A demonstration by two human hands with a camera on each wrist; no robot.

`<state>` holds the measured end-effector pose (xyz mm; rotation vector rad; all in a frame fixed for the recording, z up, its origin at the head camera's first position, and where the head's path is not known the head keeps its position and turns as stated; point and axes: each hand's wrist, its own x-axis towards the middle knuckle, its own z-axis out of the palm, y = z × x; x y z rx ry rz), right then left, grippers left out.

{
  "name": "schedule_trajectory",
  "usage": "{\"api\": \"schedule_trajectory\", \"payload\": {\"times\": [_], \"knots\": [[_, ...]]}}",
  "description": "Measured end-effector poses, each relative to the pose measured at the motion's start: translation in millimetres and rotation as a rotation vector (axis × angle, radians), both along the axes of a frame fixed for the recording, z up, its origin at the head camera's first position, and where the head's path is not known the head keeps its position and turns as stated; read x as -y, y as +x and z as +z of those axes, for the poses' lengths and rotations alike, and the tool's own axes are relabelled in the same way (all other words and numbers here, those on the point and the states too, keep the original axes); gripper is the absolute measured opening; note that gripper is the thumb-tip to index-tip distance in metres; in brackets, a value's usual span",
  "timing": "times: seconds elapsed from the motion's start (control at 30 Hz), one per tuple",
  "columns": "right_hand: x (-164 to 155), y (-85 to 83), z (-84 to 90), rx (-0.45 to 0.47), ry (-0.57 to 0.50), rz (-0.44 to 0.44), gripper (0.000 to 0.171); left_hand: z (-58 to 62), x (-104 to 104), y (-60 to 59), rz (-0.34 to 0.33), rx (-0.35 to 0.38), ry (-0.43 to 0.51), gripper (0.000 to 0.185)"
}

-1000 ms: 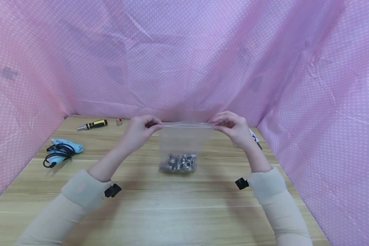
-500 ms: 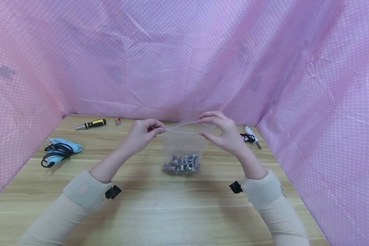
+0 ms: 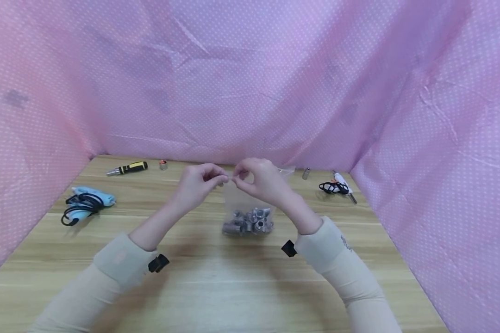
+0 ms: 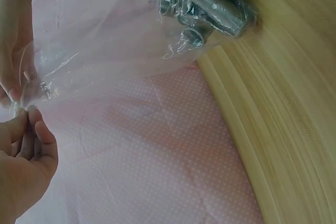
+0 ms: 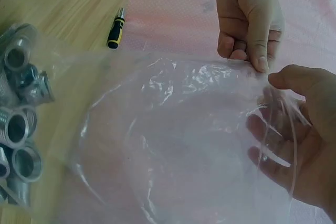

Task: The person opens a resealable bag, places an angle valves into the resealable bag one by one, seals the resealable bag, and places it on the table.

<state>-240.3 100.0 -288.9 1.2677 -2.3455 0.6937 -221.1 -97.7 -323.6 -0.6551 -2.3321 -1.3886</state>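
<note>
Moved: my right hand (image 3: 261, 181) has slid left along the bag top since the earlier frame and now meets the left.
Glue gun (image 3: 87, 202): far left on the table (image 3: 216, 286).
Screwdriver (image 3: 127, 168): back left.
Left hand (image 3: 200, 180): pinching the bag's top left corner.
Bag (image 3: 250, 210): clear, hanging mid-table, metal fittings (image 3: 248, 221) in its bottom resting on the wood.
Right hand: pinching the bag's top edge, fingertips just beside the left's.

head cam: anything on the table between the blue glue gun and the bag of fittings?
Nothing lies there. In the head view the table is bare wood between the glue gun and the bag; only the left hand's forearm crosses above that stretch.
</note>
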Motion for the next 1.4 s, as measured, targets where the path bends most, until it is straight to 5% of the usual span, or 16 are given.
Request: {"api": "schedule_trajectory", "payload": {"times": [0.17,0.33,0.67,0.9,1.4], "knots": [[3.9,-2.5,-3.6,0.048,0.037,-0.009,0.005,-3.2,0.5,0.3,-0.019,0.066,0.074,0.010],[4.2,-7.7,-10.9,0.023,0.049,0.013,0.004,-7.4,-0.4,1.0,-0.033,0.104,0.041,0.011],[0.9,-12.1,-11.2,-0.032,0.056,0.048,0.003,-17.2,-7.3,-0.4,-0.027,-0.066,-0.016,0.010],[-0.4,-12.4,-7.1,-0.157,0.176,0.030,0.004,-14.8,-9.8,1.8,-0.012,-0.116,-0.001,0.008],[-15.7,-11.1,2.5,-0.098,0.240,0.013,0.004,-9.9,-7.4,-1.0,-0.036,-0.197,-0.071,0.005]]}}
